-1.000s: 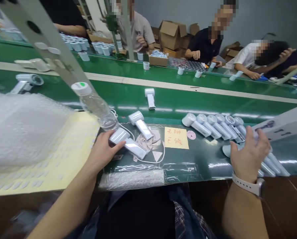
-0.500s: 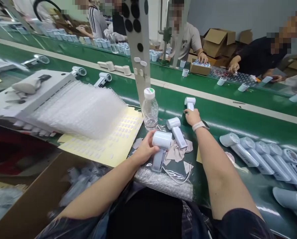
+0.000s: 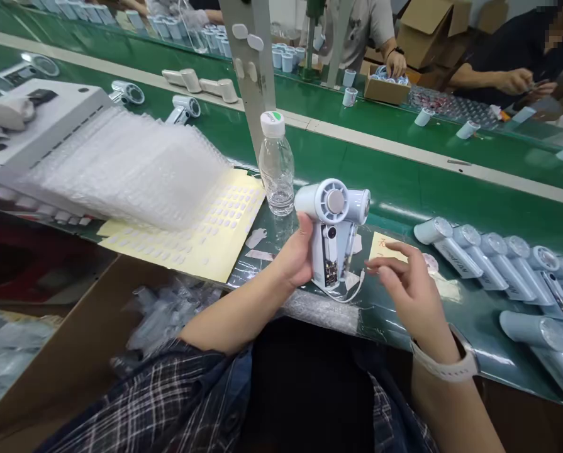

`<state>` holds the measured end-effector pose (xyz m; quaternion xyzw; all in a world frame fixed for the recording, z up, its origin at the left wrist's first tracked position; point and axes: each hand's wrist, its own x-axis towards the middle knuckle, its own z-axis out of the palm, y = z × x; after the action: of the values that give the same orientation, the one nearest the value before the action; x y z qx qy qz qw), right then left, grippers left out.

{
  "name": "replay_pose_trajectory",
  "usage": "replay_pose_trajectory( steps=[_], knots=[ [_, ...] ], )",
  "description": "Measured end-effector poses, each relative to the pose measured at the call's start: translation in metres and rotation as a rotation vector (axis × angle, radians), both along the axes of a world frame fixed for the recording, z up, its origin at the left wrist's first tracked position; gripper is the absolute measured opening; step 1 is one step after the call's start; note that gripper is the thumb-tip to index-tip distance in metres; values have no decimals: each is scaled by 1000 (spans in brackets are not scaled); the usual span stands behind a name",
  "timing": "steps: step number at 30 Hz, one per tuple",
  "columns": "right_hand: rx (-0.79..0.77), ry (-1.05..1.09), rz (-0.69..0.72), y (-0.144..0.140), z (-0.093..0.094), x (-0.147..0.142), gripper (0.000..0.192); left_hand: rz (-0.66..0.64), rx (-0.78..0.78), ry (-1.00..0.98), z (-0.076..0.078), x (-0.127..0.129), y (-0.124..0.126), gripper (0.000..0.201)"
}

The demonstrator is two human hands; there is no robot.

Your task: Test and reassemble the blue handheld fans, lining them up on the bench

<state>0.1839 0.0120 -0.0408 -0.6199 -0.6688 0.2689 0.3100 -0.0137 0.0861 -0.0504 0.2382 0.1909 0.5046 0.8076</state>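
Observation:
My left hand is closed around a light blue handheld fan, held upright. Its round grille faces me, and the handle's front is uncovered, showing a circuit board. Just behind it is a second light blue fan, partly hidden; whether it touches the held one I cannot tell. To the right, my right hand hovers with fingers apart and nothing in them, beside a yellow paper note. A thin white cable curls on the green work surface below the fans.
A water bottle stands behind my left hand. Bubble wrap and a yellow sticker sheet lie left. Several finished-looking fans lie in a row at right. Across the green belt, co-workers handle parts near a cardboard box.
My right hand has drawn back from the fan at the belt and is now empty near me. That fan no longer shows there. The fan in my left hand has turned, its grille toward me.

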Motion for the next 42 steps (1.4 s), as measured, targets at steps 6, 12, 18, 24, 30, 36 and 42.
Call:
replay_pose_trajectory(
  steps=[6,12,18,24,30,36,42],
  knots=[
    [-21,-84,-101,1,-38,-18,27,84,123,44,13,3,2,78],
    [-280,605,143,-17,-16,-40,32,117,191,62,18,0,5,86],
    [-244,676,160,-14,-15,-58,34,83,182,26,6,-2,8,85],
    [-192,772,67,-23,-25,-79,39,123,196,27,-2,-4,7,83],
    [-153,739,78,-23,-24,-84,38,201,174,45,-2,-1,5,85],
    [34,501,85,-19,-21,-71,36,183,77,-74,6,-5,6,86],
    [-49,664,-10,-18,-21,-73,36,178,125,-78,0,-5,5,84]
  ],
)
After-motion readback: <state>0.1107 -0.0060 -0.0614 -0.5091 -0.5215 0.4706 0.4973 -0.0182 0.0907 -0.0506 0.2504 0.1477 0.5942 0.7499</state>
